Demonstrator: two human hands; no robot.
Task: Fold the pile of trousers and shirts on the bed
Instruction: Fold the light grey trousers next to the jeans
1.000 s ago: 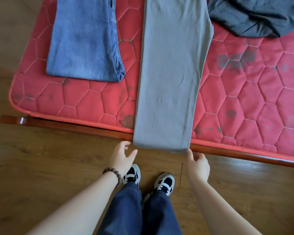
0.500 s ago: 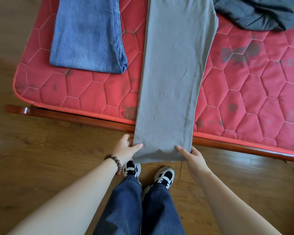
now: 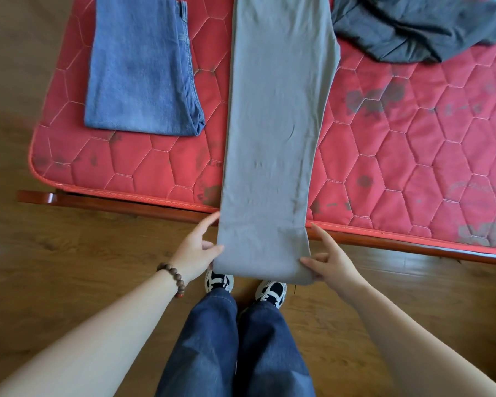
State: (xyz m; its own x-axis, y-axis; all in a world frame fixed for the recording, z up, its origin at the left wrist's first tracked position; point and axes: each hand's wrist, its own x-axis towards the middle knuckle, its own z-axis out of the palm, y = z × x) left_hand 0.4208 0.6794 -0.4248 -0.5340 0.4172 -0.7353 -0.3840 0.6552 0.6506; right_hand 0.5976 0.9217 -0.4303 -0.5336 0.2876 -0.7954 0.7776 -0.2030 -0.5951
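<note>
Both hands pinch the hem corners of the grey trousers (image 3: 272,133), left hand (image 3: 196,250) and right hand (image 3: 334,266) on either side. An uneven lift could skew the fold or drag the legs off the bed (image 3: 413,167). The trousers run long, flat and smooth, away from the hands, hem overhanging the edge.

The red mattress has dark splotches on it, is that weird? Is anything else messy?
Yes, the red mattress shows dark grey stains, mostly on its right half and near the front edge. The dark grey garment at the far right lies crumpled, not folded. The grey trousers hang over the bed's edge, but both hands are holding that end.
</note>
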